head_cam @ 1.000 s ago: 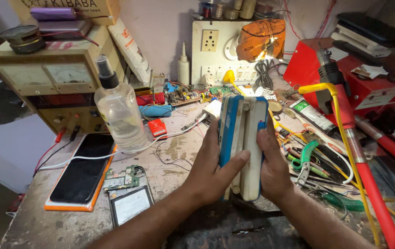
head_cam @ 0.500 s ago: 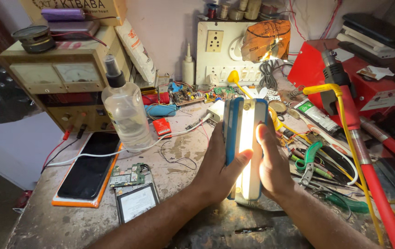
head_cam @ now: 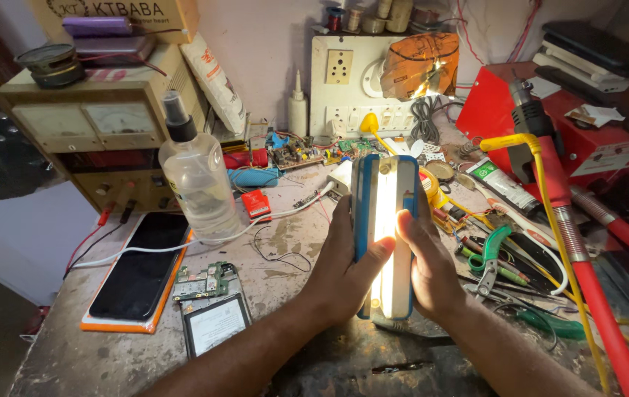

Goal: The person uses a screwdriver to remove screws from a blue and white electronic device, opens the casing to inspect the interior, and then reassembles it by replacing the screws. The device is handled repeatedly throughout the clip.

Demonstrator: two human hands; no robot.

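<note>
Lamp (head_cam: 388,235): blue-and-white, tube lit, upright on worktop (head_cam: 292,250) centre. Left hand (head_cam: 344,268) and right hand (head_cam: 432,272): each grip clasping a side. Adjacent: spray bottle (head_cam: 197,184), phone (head_cam: 138,268), circuit board (head_cam: 200,283), green pliers (head_cam: 492,254).

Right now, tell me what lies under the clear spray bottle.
The clear spray bottle stands on the workbench, a white cable curving past its base. Whatever lies directly beneath is covered.

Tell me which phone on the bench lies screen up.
The black phone in the orange case, left of the spray bottle. The opened phone beside it shows its circuit board.
</note>
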